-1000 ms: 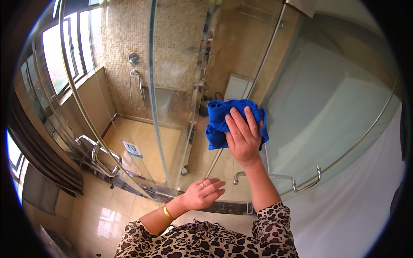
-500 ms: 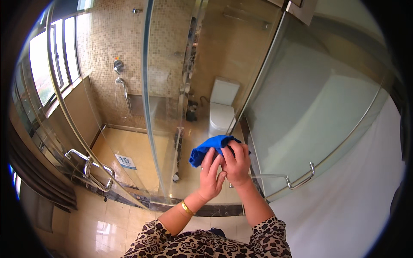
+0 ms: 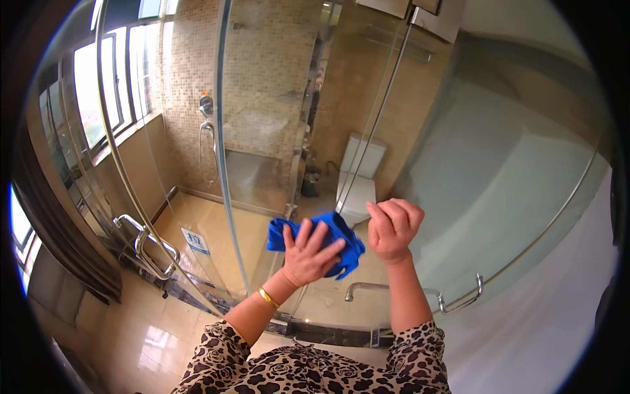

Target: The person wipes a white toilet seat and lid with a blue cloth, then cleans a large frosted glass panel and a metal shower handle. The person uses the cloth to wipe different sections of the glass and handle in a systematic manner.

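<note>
Since half a second ago: both hands lower and nearer the chest, blue cloth (image 3: 321,236) passed over to the left hand (image 3: 308,253), right hand (image 3: 392,228) drawn off to three o'clock of it. Now bunched under the left palm, fingers (image 3: 320,238) spread and curled over the fabric, pressing it toward the glass shower door (image 3: 262,131). Right fingers (image 3: 397,213) curled into a loose fist, gripping nothing visible, just beside the cloth's right edge. Chrome handle (image 3: 151,253) at nine o'clock, towel bar (image 3: 420,295) at five o'clock below the hands, toilet (image 3: 357,180) behind the glass at twelve. Probably a regrip between wiping strokes. Next move calls for a flat, firm palm on the cloth and a sweep along the pane, clear of the bar.
</note>
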### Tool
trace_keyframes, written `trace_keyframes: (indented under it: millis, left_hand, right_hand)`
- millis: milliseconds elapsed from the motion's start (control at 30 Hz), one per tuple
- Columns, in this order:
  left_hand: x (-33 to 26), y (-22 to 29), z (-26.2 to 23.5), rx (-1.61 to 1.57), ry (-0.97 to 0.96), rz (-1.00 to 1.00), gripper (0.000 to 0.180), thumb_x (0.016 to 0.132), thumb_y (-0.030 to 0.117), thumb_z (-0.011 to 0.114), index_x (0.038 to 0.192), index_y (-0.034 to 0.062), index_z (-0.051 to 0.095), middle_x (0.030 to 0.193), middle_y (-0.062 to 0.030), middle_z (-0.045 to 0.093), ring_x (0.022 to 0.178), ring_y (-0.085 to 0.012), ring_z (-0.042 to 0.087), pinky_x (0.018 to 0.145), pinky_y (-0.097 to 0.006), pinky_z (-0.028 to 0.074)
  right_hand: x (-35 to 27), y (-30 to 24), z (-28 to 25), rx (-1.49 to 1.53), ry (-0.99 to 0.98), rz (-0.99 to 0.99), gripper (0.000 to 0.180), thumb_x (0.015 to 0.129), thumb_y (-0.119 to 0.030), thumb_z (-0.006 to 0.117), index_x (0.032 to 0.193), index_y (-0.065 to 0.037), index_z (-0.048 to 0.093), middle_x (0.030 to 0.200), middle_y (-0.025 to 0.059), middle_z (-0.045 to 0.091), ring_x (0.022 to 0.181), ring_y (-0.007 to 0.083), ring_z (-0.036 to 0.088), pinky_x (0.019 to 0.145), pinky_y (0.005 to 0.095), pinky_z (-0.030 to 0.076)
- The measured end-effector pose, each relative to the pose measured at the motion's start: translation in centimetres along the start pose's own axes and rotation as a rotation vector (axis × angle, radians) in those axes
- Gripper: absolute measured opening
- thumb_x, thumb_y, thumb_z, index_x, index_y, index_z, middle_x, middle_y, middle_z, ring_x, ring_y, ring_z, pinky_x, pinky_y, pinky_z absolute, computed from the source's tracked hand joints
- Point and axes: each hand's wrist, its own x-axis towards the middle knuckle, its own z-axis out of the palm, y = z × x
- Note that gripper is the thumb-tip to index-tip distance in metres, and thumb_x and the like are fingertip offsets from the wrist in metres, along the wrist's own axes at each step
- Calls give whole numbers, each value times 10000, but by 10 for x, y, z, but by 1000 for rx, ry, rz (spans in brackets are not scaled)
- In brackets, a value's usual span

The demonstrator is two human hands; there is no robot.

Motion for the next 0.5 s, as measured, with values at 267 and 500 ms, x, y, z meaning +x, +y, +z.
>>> trace_keyframes:
  millis: [267,500]
  left_hand:
    - [55,-6,-9,145,99,106,386,878,252,519,1238,238,657,1350,-26,572,1311,-242,470,1141,-558,134]
    - [125,-6,-28,137,118,91,397,853,286,598,1235,193,652,1404,-132,507,1347,-379,407,1138,-608,106]
  right_hand:
    - [-2,2,-1,48,-6,-7,225,730,-29,643,922,-125,709,926,2,598,905,221,569,791,360,412]
    - [-5,5,-2,118,71,50,230,744,-32,618,941,-110,706,919,2,632,885,221,601,738,355,442]
